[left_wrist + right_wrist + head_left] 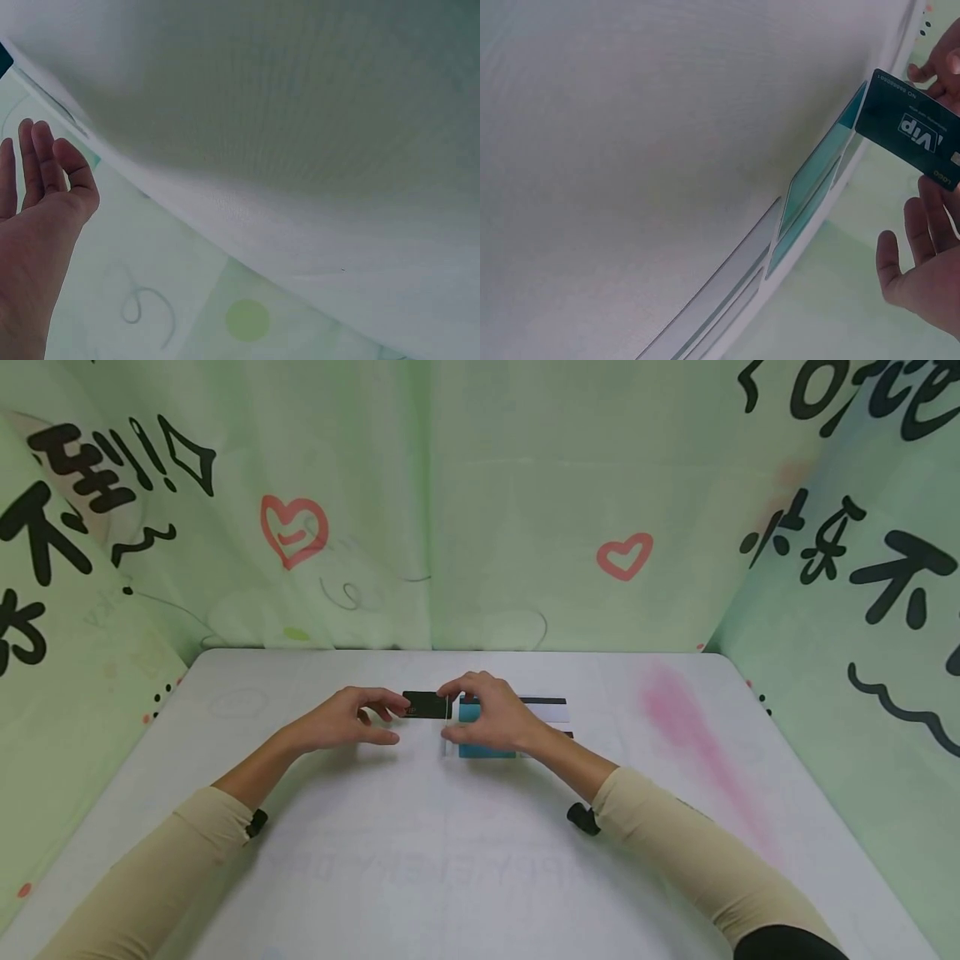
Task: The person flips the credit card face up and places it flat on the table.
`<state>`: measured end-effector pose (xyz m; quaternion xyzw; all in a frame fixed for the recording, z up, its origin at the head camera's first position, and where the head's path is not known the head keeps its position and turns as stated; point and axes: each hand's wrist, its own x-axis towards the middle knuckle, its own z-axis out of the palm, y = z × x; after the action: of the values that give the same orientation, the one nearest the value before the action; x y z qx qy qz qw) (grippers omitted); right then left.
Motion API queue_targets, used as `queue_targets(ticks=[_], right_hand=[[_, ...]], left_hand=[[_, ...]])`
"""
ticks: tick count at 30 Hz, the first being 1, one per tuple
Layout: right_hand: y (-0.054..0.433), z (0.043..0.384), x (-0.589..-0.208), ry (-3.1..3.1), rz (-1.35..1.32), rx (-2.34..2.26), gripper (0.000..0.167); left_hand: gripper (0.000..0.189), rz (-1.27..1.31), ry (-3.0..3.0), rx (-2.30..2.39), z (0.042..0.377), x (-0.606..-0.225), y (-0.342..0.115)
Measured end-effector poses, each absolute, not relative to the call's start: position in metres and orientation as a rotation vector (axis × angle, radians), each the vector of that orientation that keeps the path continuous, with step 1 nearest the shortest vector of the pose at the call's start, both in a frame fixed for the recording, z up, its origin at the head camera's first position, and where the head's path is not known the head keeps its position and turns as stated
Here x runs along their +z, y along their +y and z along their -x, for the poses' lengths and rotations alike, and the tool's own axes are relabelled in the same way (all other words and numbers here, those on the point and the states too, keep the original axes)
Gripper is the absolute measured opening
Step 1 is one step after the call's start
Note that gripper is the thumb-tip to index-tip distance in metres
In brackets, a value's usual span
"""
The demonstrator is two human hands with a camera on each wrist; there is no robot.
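Observation:
A dark green VIP card (pixel 424 705), its printed face large in the right wrist view, is between the two hands. My right hand (pixel 491 714) reaches over the teal cards (pixel 486 751) and holds the VIP card at its right end by the fingertips (pixel 930 196), its thumb spread apart below. At the card's other end is my left hand (pixel 358 718), fingers loosely bent and thumb apart, fingertips overlapping the card's edge. The left wrist view shows that hand's palm side and a dark corner of a card at the frame's edge. Part of the teal cards is hidden under the right hand.
Pale lavender cards (pixel 546 713) with dark strips lie right of the teal ones on the white table (pixel 450 860). Green printed curtains (pixel 525 527) with hearts and black lettering stand behind and at both sides. A pink stain (pixel 686 727) marks the table's right part.

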<state>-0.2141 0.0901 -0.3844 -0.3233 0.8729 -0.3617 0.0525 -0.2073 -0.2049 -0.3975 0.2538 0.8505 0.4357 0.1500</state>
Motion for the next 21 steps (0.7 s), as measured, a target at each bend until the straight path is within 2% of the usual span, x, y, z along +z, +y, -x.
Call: queue_targets(ticks=[11, 21], right_hand=[[0.088, 0.214, -0.391, 2.646, 0.937, -1.051, 0.056], [0.086, 0.215, -0.399, 2.650, 0.949, -0.944, 0.050]], left_hand=[[0.051, -0.723, 2.446, 1.240, 0.206, -0.396, -0.205], [0.052, -0.738, 2.432, 1.249, 0.206, -0.395, -0.205]])
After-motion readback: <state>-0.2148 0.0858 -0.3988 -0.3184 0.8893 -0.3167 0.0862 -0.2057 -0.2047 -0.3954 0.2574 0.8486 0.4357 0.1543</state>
